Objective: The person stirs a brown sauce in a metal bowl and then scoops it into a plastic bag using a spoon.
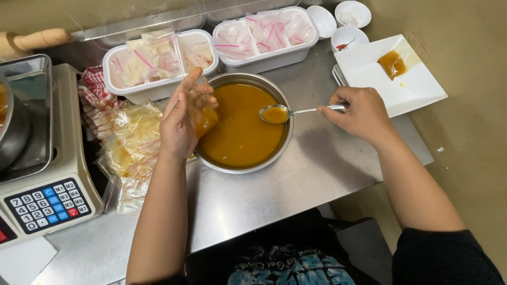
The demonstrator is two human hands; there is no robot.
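Small clear plastic bag (202,113): part-filled with orange-brown sauce, held upright over the near-left rim of a round metal bowl (269,153) of the same sauce. Left hand (179,124): raised, fingers wrapped around the bag. Right hand (360,112): pinching the handle of a metal spoon (285,112), its loaded bowl level above the sauce, just beside the bag.

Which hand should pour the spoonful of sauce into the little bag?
The right hand: it holds the spoon, already loaded with sauce, above the bowl. The left hand holds the little bag beside it.
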